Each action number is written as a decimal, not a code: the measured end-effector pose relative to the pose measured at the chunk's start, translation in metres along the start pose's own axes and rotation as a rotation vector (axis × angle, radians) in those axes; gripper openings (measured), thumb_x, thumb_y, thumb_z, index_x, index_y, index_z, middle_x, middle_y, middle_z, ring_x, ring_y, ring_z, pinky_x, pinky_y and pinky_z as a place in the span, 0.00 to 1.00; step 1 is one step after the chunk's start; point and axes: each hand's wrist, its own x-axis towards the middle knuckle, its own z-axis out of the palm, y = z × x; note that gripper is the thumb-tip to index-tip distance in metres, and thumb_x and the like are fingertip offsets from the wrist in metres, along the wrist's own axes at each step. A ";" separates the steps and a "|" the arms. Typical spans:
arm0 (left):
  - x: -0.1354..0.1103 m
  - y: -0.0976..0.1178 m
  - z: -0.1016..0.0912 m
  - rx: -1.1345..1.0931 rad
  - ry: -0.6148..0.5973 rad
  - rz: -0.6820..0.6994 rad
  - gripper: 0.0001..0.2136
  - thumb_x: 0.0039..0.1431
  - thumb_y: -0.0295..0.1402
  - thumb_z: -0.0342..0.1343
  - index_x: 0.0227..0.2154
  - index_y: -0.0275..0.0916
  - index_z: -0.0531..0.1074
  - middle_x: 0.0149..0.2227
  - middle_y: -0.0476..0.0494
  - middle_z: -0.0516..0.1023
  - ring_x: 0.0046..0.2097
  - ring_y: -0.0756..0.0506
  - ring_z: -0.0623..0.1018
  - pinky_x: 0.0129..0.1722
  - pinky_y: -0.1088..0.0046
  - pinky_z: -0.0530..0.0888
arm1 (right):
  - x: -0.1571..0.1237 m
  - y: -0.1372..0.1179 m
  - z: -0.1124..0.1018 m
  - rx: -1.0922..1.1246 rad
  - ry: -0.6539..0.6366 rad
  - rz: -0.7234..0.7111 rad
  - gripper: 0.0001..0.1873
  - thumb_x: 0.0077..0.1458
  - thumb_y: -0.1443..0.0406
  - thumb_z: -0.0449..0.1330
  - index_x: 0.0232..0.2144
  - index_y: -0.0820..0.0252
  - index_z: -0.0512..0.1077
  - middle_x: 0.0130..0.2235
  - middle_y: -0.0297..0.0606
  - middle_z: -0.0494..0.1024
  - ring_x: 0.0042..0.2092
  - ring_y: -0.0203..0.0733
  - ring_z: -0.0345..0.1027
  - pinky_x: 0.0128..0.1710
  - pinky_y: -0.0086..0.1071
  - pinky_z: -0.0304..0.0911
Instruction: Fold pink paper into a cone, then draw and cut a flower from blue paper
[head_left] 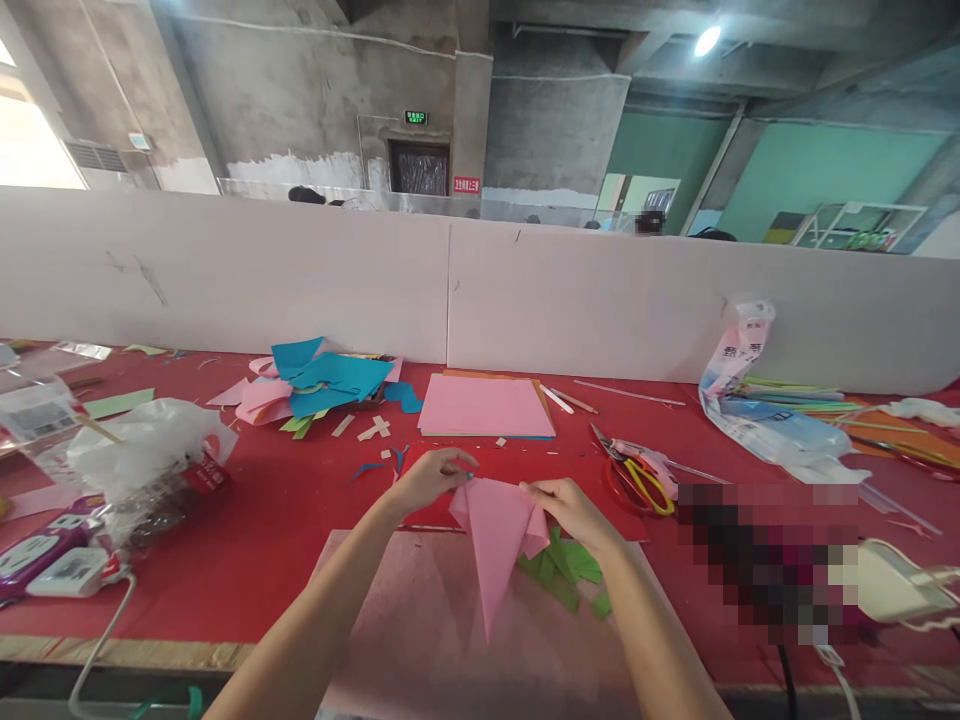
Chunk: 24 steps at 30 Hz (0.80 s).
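A folded piece of pink paper [496, 540] hangs between my hands, its narrow point facing down toward me. My left hand [435, 478] pinches its upper left corner, fingertips pressed together. At the upper right edge, my right hand [570, 508] grips the same paper between thumb and fingers. Beneath it lies a pale pink work sheet [390, 640]. Green paper pieces [566, 572] rest beside my right wrist, partly behind the pink paper.
A stack of pink sheets [484, 405] lies beyond my hands, with blue paper scraps [337, 375] to its left. Scissors with yellow and red handles [637, 480] lie right. A plastic bag [150, 450] stands left. A white partition [337, 280] closes the table's back.
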 end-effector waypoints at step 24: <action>-0.002 0.009 0.003 0.090 0.058 0.061 0.17 0.51 0.30 0.46 0.46 0.37 0.65 0.17 0.56 0.53 0.20 0.53 0.53 0.19 0.78 0.50 | -0.004 -0.020 0.007 0.018 0.024 -0.076 0.25 0.51 0.51 0.55 0.50 0.51 0.67 0.52 0.38 0.69 0.47 0.46 0.64 0.45 0.37 0.60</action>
